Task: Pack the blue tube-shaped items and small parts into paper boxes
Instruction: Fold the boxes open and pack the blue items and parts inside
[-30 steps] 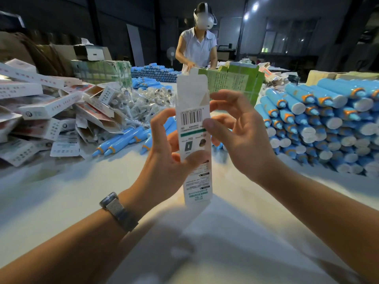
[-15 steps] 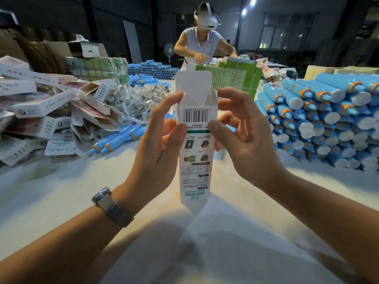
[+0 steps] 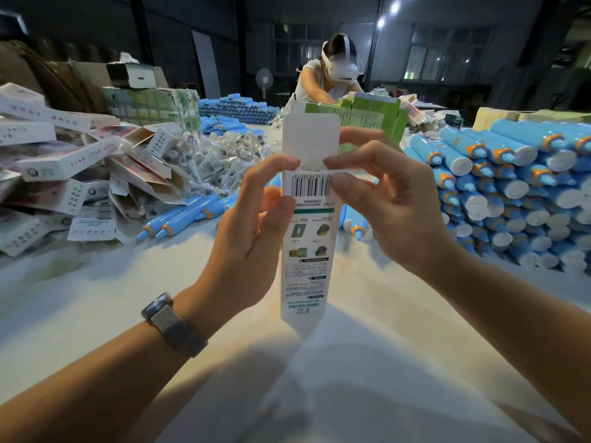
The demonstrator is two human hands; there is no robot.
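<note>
Pinching an upright paper box [image 3: 307, 238] near its barcode, left hand [image 3: 246, 238] and right hand [image 3: 387, 215] grip opposite edges; its top flap [image 3: 311, 135] stands open above the fingertips

Both forearms are bare, no sleeves showing. A wristwatch [image 3: 174, 324] with a grey woven-metal mesh band and dark case circles the left wrist, just below the left hand [image 3: 246, 238].

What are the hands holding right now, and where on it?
Both hands hold one upright paper box near its open top: left hand on the left edge, right hand on the right, fingertips at the side flaps under the raised lid flap.
</note>
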